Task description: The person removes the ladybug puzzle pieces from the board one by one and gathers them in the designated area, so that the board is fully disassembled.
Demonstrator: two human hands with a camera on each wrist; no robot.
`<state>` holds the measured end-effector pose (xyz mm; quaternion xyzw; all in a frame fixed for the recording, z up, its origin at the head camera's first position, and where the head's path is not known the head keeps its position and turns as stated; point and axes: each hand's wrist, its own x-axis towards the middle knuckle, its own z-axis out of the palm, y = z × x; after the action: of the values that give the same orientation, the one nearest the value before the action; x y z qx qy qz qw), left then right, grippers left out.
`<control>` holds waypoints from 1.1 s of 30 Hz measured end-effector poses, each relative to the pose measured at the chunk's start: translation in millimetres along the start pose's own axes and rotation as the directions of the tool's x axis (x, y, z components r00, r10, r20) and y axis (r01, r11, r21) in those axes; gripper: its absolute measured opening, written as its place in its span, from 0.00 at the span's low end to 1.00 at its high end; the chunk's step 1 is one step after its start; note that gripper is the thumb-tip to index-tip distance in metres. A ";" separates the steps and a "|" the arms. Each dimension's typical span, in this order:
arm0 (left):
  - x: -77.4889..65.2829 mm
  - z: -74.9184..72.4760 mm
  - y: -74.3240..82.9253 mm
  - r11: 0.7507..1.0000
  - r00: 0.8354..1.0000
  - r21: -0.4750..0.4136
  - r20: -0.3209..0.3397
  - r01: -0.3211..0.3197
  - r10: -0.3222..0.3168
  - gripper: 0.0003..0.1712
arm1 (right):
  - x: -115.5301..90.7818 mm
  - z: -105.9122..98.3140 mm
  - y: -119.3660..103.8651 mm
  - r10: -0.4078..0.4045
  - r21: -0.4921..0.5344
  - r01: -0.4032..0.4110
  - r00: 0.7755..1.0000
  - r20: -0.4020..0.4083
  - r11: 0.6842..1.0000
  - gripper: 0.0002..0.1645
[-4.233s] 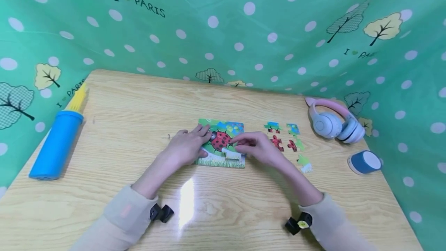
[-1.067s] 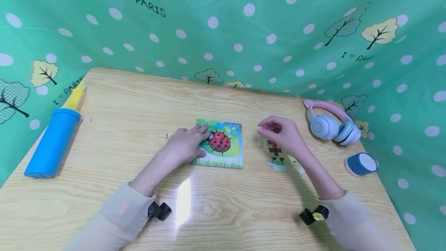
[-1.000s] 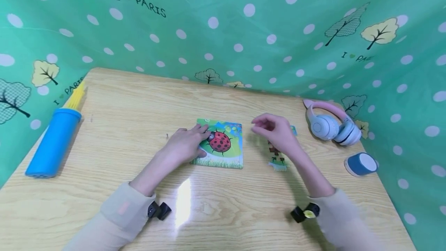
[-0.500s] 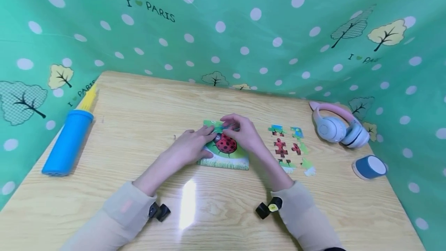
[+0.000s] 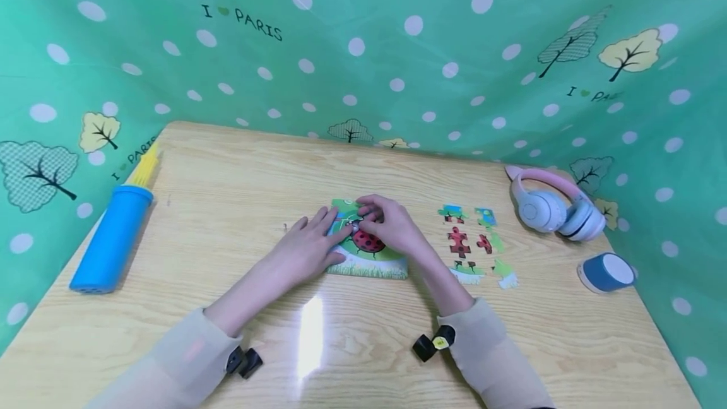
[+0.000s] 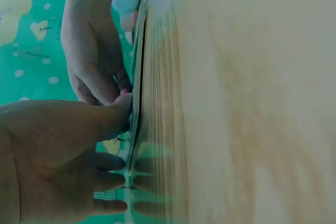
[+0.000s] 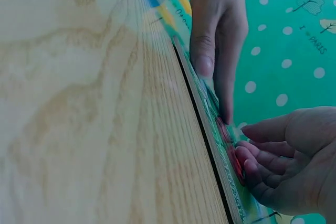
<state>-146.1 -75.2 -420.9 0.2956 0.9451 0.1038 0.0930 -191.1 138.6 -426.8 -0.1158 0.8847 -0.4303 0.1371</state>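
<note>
A thin puzzle board (image 5: 369, 268) with a ladybug picture lies flat in the middle of the table. My left hand (image 5: 301, 248) rests over its left part, fingers extended, the index fingertip at the ladybug's head. Over the upper middle, my right hand (image 5: 397, 229) has curled fingers and pinches a puzzle piece, mostly hidden under the fingertips. From the right wrist, those fingertips (image 7: 244, 153) sit right at the board, beside the left hand's index finger. Loose puzzle pieces, among them a red piece (image 5: 459, 242), lie in columns to the right.
A blue hand pump (image 5: 110, 238) with a yellow end lies at the left. Cat-ear headphones (image 5: 539, 207) and a blue cylinder with a white top (image 5: 604, 272) stand at the right. A green dotted cloth (image 5: 318, 43) hangs behind the wooden table.
The right hand went out to the loose pieces, then came back left over the board. Since half a second ago, the left hand's fingers have spread, its index reaching toward the right fingertips.
</note>
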 end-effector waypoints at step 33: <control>-6.6 -11.0 -6.0 1.000 0.993 0.016 0.122 -0.005 0.003 0.34 | -3.9 14.2 -7.0 0.020 -0.057 -0.028 0.989 -0.143 0.998 0.17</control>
<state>-146.6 -85.4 -411.0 0.3039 0.9379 0.0783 0.1479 -182.0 125.2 -429.0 -0.0781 0.9059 -0.4094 0.0752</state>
